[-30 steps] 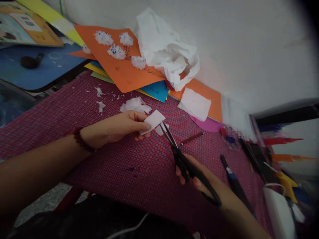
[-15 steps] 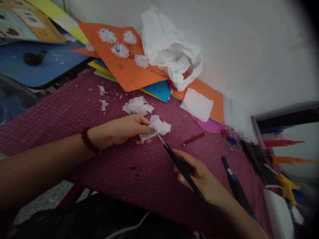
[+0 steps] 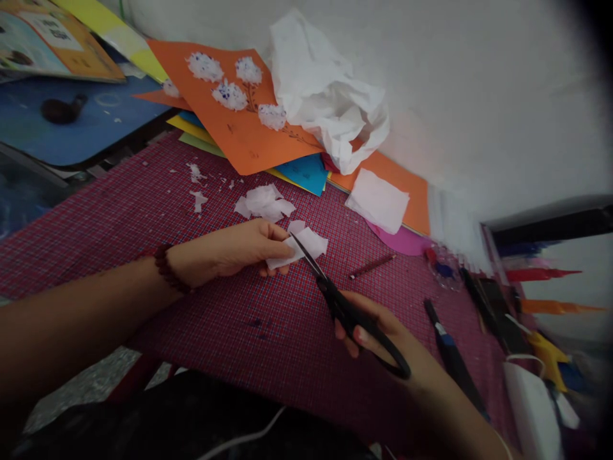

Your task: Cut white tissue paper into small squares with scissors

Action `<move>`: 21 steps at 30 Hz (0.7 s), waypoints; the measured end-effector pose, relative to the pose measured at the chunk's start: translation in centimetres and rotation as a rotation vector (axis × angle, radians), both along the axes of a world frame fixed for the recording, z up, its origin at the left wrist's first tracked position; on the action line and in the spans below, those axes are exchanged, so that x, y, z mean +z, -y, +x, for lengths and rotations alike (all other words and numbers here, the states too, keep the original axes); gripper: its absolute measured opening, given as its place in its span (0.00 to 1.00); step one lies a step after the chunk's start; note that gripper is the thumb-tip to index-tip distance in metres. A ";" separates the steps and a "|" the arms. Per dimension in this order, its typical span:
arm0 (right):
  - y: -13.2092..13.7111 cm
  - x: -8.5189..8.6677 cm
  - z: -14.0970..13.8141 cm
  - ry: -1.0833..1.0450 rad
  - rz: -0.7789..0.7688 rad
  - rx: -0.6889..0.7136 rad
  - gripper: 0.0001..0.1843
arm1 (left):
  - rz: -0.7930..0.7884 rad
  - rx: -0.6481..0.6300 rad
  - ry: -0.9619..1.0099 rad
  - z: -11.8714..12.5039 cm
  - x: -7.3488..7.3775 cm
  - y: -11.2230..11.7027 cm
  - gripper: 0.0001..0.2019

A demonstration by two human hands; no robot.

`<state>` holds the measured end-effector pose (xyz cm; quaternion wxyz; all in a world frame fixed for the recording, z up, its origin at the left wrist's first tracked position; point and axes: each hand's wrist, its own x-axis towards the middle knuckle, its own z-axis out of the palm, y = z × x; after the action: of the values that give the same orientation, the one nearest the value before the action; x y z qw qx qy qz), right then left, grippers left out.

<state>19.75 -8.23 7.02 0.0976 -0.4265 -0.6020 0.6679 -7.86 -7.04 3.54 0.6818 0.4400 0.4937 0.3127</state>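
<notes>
Between thumb and fingers, my left hand (image 3: 256, 246) pinches a small piece of white tissue paper (image 3: 313, 243). My right hand (image 3: 378, 326) grips a pair of black-handled scissors (image 3: 335, 300), whose blades point up and left and lie at the tissue piece, close to my left fingertips. Just beyond my left hand lies a loose pile of cut tissue pieces (image 3: 265, 203). Smaller torn scraps (image 3: 197, 201) are scattered to its left. A folded square of white tissue (image 3: 378, 199) rests farther right.
The checked tablecloth (image 3: 230, 326) is below my hands. Behind are an orange sheet (image 3: 220, 140) with white tissue puffs and a crumpled white bag (image 3: 330, 89). A pencil (image 3: 373, 266) lies right of the tissue, with a dark blue-and-black tool (image 3: 453, 354) beyond my right hand.
The scissors have turned in my right hand, so both handle loops show more and the blades lie differently across the tissue. My left hand stays almost where it was.
</notes>
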 end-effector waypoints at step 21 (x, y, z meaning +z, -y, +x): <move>-0.4 -1.8 0.7 -0.047 0.006 0.047 0.26 | -0.040 0.047 0.021 -0.3 0.6 -0.3 0.03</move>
<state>20.40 -7.78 5.23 0.0973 -0.3962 -0.6114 0.6780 -8.17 -6.78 4.17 0.6880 0.4111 0.5031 0.3233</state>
